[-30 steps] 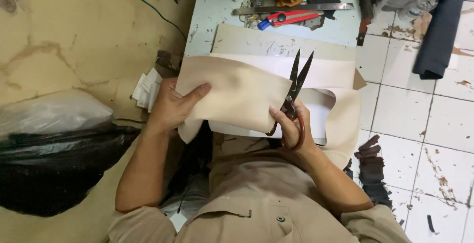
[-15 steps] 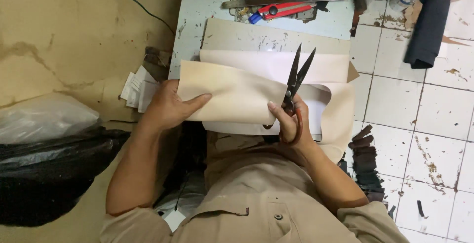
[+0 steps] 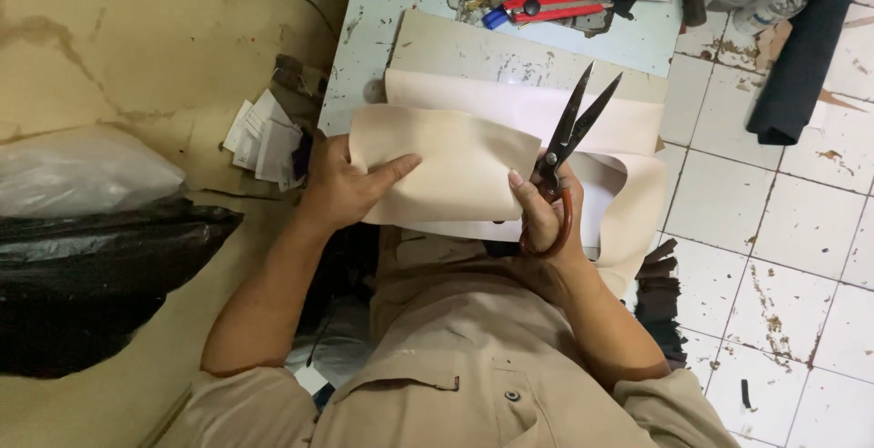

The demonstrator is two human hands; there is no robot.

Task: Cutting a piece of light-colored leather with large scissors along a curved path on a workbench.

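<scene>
The left hand [image 3: 350, 184] is gripping the left end of the folded cream sheet [image 3: 446, 166], thumb pressed on top, fingers underneath. The right hand [image 3: 546, 220] is closed through the handle loops of the large black scissors [image 3: 569, 143], which stand beside the sheet's right end; its thumb is touching that end. The sheet's long axis is running left to right between both hands, over the near edge of the pale blue table [image 3: 382, 11]. The blades are standing apart and pointing away toward the table's far edge, across that axis, so the right hand is nearer the cut.
</scene>
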